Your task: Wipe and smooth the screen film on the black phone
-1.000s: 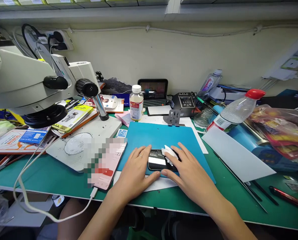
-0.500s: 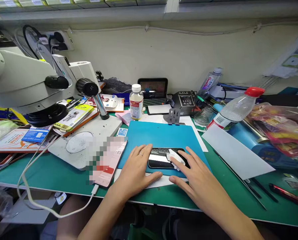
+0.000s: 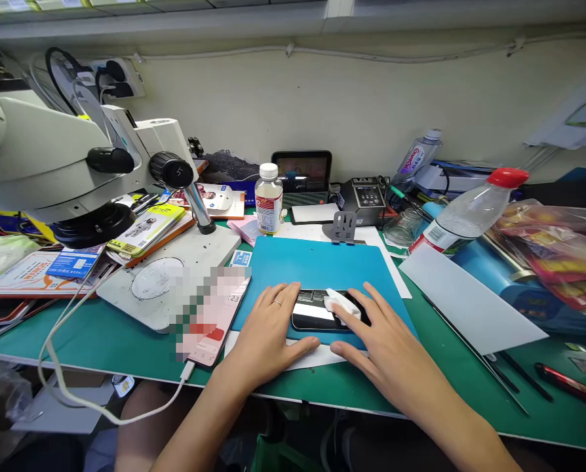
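A dark-screened smartphone [image 3: 313,320] lies flat on a blue mat [image 3: 317,262], with light reflected across its glass. My left hand [image 3: 268,337] rests against the phone's left end, fingers stretched out and thumb apart below it. Under the fingers of my right hand [image 3: 389,341], a crumpled white tissue [image 3: 345,308] is pressed on the right half of the screen. My right fingers are partly spread, and they cover the phone's right end. To the left, a pinkish phone [image 3: 212,337], partly pixelated, is plugged into a white cable [image 3: 187,372].
A microscope [image 3: 52,157] on a white base [image 3: 209,252] occupies the left. Behind the mat stand a drink bottle [image 3: 269,200], a small grey stand [image 3: 343,226] and a black box-shaped device [image 3: 364,200]. On the right are a red-capped bottle [image 3: 470,213], a white sheet [image 3: 470,301] and tweezers [image 3: 504,387].
My right hand has shifted slightly left along the screen with the tissue, which now sits a little further left and higher. My left hand stays in place. The camera view has moved slightly.
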The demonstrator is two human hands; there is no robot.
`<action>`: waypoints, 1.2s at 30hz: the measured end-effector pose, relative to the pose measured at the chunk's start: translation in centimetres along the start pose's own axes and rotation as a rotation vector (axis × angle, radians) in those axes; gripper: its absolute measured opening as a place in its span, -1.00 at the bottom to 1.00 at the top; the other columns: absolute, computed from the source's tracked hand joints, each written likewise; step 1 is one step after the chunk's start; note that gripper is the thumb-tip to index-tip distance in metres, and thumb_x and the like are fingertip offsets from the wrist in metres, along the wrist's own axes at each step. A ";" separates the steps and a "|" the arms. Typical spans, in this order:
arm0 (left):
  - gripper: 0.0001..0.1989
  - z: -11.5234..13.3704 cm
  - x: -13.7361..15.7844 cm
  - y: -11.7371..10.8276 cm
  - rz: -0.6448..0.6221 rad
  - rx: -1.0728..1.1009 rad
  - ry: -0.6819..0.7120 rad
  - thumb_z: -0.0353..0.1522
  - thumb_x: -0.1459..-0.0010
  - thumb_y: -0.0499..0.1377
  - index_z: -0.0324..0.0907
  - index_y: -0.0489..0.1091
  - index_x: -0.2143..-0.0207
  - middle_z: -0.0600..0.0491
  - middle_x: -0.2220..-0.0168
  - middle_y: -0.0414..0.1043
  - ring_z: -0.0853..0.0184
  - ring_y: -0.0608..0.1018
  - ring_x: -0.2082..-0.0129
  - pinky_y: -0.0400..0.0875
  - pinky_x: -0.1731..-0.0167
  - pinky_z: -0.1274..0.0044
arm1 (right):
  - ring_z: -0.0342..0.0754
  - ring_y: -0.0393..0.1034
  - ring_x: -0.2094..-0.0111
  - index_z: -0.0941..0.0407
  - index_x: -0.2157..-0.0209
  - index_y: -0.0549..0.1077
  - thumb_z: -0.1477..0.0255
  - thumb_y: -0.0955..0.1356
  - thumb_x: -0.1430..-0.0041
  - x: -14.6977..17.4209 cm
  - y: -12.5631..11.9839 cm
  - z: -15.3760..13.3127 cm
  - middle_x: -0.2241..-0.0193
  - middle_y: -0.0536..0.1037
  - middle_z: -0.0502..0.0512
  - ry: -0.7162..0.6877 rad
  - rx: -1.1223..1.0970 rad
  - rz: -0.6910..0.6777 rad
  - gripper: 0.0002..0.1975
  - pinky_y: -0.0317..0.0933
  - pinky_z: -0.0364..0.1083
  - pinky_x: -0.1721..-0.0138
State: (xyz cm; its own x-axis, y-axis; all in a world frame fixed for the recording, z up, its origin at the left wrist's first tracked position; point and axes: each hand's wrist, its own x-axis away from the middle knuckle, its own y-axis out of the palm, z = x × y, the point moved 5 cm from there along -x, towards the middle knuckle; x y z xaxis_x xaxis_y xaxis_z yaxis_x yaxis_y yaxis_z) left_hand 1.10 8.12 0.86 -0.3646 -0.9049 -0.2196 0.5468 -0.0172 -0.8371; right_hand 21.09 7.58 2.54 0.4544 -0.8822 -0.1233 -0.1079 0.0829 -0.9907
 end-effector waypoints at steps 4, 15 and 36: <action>-0.17 0.0 0.0 0.1 -0.013 0.004 0.007 -0.09 -0.20 0.27 -0.19 0.00 -0.37 -0.16 -0.32 0.21 -0.02 0.20 -0.33 0.19 -0.27 0.14 | 0.41 0.03 -0.36 -0.03 -0.20 0.44 -0.07 0.22 -0.27 0.9 -0.2 0.2 -0.28 0.33 0.29 -0.006 0.022 0.060 -0.38 0.29 0.35 -0.13; -0.17 0.0 0.0 0.1 -0.018 0.002 -0.008 -0.07 -0.20 0.26 -0.21 0.02 -0.36 -0.16 -0.32 0.21 0.00 0.22 -0.33 0.20 -0.27 0.17 | 0.41 0.00 -0.37 -0.01 -0.18 0.45 -0.03 0.28 -0.25 -2.9 -1.0 0.0 -0.25 0.36 0.34 -0.107 0.078 0.024 -0.41 0.23 0.33 -0.17; -0.19 0.0 0.0 0.1 0.000 -0.009 -0.005 -0.09 -0.21 0.25 -0.24 0.03 -0.35 -0.21 -0.30 0.23 -0.02 0.25 -0.31 0.20 -0.27 0.15 | 0.37 0.08 -0.34 -0.03 -0.20 0.43 -0.08 0.25 -0.25 -1.6 -1.2 0.5 -0.15 0.44 0.31 -0.130 0.005 0.013 -0.37 0.31 0.27 -0.10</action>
State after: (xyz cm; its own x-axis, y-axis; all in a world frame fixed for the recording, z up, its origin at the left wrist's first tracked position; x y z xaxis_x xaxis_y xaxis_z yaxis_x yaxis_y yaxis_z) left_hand 1.15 8.16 0.79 -0.3610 -0.9070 -0.2168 0.5402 -0.0139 -0.8414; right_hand 20.94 9.14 3.93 0.5641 -0.8135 -0.1418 -0.1100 0.0961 -0.9893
